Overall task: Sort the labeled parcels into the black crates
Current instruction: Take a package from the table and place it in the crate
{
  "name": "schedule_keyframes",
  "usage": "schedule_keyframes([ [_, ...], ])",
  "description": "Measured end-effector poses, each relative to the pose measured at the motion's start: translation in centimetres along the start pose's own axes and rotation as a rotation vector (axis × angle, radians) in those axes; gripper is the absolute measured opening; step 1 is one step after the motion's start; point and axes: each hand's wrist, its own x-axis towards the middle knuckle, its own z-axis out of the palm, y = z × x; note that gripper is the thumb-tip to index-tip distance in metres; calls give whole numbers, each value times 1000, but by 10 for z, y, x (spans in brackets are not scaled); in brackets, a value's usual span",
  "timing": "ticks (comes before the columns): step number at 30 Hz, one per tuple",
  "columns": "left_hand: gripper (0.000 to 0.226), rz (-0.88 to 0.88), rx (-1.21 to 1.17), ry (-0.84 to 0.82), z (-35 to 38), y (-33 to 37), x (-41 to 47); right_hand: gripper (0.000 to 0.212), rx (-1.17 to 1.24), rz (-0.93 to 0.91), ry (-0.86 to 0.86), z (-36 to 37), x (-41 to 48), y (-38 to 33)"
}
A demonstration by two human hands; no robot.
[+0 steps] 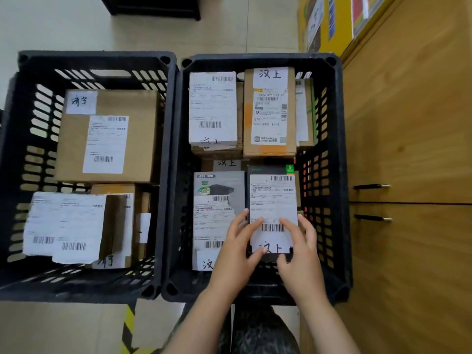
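Head: both hands (237,254) gripping-free on parcel

Both crates are black with slotted lattice walls: the right crate (258,60) and, touching its left side, the left crate (97,57). In the right crate's near right corner, the dark parcel (265,170) is black, with a white label (272,200) printed with black barcodes and a bright green corner tag (290,168). Just left of it lies a grey box (229,178) with a green sticker (203,191). At the far end a tan carton (248,88) shows orange tape. The left crate holds a brown carton (138,111) with white labels. Right of the right crate, the cabinet (408,123) is warm wood grain with black handles (371,186). The floor (63,325) is pale beige with a yellow-and-black striped strip (128,325).
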Motion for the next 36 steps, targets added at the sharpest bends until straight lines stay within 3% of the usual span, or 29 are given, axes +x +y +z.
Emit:
schedule_keyframes([
  [10,74,-107,17,-70,8,-2,13,71,-35,-1,-103,-9,6,11],
  [22,63,-68,132,27,-6,12,6,69,-132,-24,-145,-21,3,-5],
  [27,54,-1,255,105,-37,45,-20,58,-173,-142,-168,-45,-9,-45],
  [36,42,156,293,406,-132,141,-118,46,-232,-560,-154,-96,-64,-185],
])
